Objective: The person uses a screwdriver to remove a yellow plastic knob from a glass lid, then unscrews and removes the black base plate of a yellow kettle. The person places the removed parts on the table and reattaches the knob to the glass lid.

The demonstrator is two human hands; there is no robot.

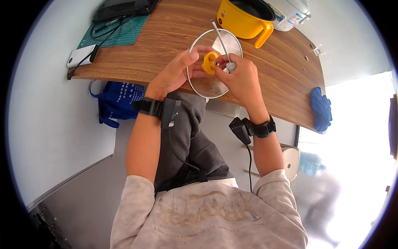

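A clear glass pot lid (203, 85) with a metal rim is held up at the table's front edge. My left hand (179, 68) is closed around its left side, thumb by the rim, other fingers at the yellow lid knob (210, 63). My right hand (242, 76) is pinched at the knob's middle; a small metallic bit shows at its fingertips, too small to name. A thin grey rod-like piece (221, 39) crosses the lid, and a pale grey block (231, 66) is at its lower end, beside my right fingers. Whether my right hand grips this piece, I cannot tell.
On the wooden table (166, 37), a yellow electric pot (242, 20) and a white appliance (290, 14) stand at the back. A green cutting mat (128, 35), black device (122, 8) and white box (82, 56) lie left. Blue cloth (321, 108) hangs at the right edge.
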